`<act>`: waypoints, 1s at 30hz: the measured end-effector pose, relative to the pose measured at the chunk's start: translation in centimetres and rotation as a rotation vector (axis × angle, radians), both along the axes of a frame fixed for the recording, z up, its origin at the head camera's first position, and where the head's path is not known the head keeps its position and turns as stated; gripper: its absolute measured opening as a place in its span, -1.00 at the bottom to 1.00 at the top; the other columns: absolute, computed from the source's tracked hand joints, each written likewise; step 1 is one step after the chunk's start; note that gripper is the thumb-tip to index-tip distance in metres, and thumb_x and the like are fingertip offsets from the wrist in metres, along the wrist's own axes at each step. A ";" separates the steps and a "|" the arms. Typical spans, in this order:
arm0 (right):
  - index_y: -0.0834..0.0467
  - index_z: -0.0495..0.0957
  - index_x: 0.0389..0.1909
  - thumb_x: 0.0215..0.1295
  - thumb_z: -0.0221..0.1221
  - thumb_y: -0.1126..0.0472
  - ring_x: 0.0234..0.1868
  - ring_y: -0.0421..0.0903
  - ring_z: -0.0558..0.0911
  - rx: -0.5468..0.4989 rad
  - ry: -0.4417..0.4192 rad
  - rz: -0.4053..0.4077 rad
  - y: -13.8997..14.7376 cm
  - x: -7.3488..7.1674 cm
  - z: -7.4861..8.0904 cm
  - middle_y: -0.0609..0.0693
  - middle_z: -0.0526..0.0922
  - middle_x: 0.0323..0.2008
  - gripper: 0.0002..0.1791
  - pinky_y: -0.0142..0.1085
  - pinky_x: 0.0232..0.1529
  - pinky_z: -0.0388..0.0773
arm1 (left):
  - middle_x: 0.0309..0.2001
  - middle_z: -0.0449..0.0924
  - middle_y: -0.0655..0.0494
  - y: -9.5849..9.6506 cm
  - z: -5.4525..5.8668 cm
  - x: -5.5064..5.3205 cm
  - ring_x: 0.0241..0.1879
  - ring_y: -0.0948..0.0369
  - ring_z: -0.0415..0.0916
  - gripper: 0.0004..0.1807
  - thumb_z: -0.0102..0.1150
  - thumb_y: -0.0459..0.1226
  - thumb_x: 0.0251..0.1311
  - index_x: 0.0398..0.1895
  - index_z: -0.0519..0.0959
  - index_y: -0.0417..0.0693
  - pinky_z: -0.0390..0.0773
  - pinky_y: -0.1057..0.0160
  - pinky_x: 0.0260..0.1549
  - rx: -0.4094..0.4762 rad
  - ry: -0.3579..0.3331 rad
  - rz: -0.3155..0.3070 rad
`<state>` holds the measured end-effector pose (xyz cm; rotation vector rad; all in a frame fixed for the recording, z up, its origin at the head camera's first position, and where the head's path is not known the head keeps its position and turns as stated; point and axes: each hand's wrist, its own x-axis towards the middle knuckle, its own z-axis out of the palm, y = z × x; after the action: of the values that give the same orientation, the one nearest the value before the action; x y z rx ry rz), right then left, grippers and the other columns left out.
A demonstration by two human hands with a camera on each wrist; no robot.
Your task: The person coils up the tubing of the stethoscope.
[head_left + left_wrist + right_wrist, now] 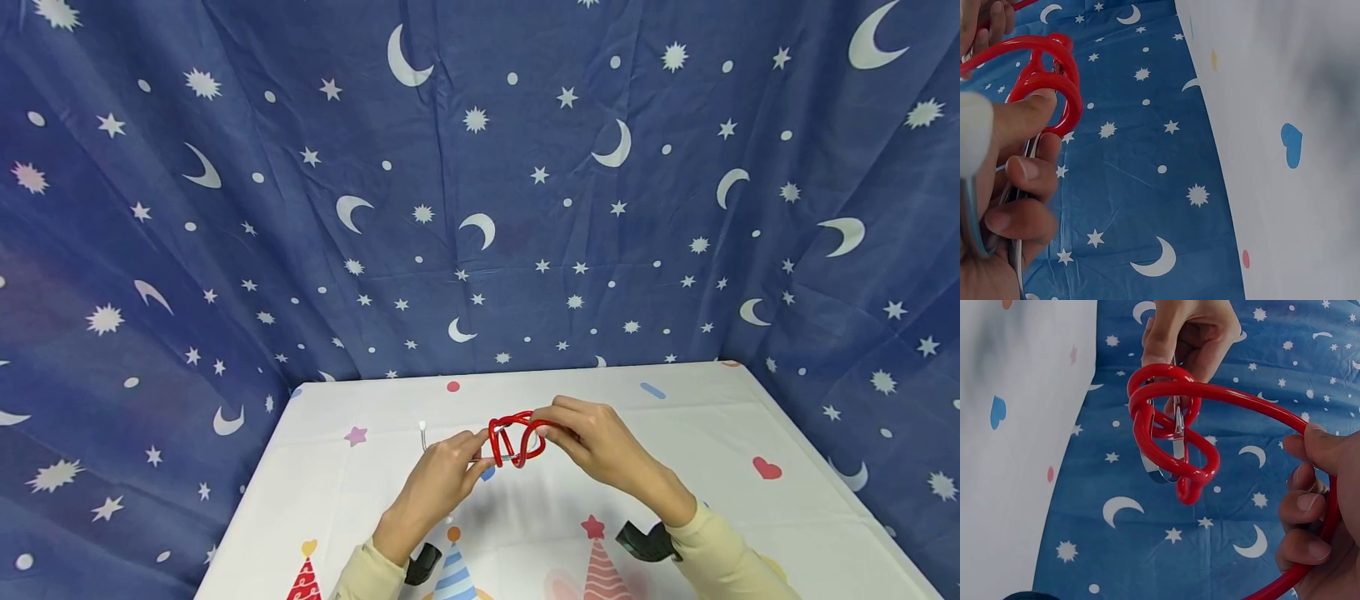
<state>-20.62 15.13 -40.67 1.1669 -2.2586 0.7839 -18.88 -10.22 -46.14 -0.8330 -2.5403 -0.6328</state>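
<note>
A glossy red tube (pixel 1175 464) is wound in several loops round a thin, shiny metal piece (pixel 1159 476), whose rounded end shows in the right wrist view. My left hand (pixel 447 469) grips the metal piece, its thumb pressing against a red loop in the left wrist view. At that hand's far side a bent wire carries a white tip (pixel 422 425). The right hand (pixel 600 440) holds a length of the red tube that leads away from the loops, fingers curled round it. Both hands are above the table. The metal piece's exact kind is unclear.
Beneath the hands lies a white tablecloth (pixel 360 483) printed with party hats, hearts and stars. A dark blue curtain (pixel 525 192) with moons and stars hangs behind and at both sides. Black straps (pixel 647 542) sit at the wrists.
</note>
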 end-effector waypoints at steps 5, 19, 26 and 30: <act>0.05 0.67 -0.16 0.18 0.33 0.28 -0.52 -0.41 0.35 -0.011 0.000 0.002 0.0 -0.5 -0.1 -0.25 0.53 -0.46 -0.80 -0.63 -0.51 0.31 | -0.37 0.66 0.20 0.2 0.0 0.1 -0.48 0.40 0.51 -0.58 0.35 -0.16 0.16 0.08 0.61 -0.09 0.49 0.49 -0.49 -0.014 0.013 -0.020; 0.02 0.68 -0.17 0.25 0.30 0.18 -0.49 -0.41 0.39 0.016 -0.073 -0.029 -0.2 -1.1 -0.2 -0.26 0.56 -0.43 -0.86 -0.55 -0.49 0.42 | -0.37 0.66 0.21 0.4 -0.3 0.0 -0.48 0.42 0.51 -0.55 0.35 -0.14 0.17 0.11 0.60 -0.10 0.46 0.53 -0.50 -0.024 -0.013 -0.041; 0.01 0.67 -0.18 0.27 0.29 0.18 -0.49 -0.41 0.40 0.013 -0.099 -0.038 -0.1 -1.3 -0.3 -0.25 0.57 -0.42 -0.87 -0.53 -0.49 0.43 | -0.38 0.65 0.24 0.4 -0.5 0.0 -0.48 0.43 0.49 -0.59 0.35 -0.16 0.17 0.07 0.62 -0.10 0.44 0.55 -0.49 -0.019 -0.014 -0.067; 0.00 0.68 -0.20 0.25 0.30 0.18 -0.49 -0.41 0.41 0.000 -0.114 -0.038 -0.1 -1.5 -0.5 -0.25 0.58 -0.42 -0.88 -0.53 -0.49 0.45 | -0.38 0.66 0.23 0.5 -0.6 0.0 -0.49 0.43 0.48 -0.60 0.35 -0.16 0.17 0.06 0.63 -0.09 0.42 0.57 -0.49 -0.018 -0.009 -0.089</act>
<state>-22.10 15.03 -41.13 1.1014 -2.3658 0.8549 -18.85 -9.74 -46.70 -0.9558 -2.5322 -0.6434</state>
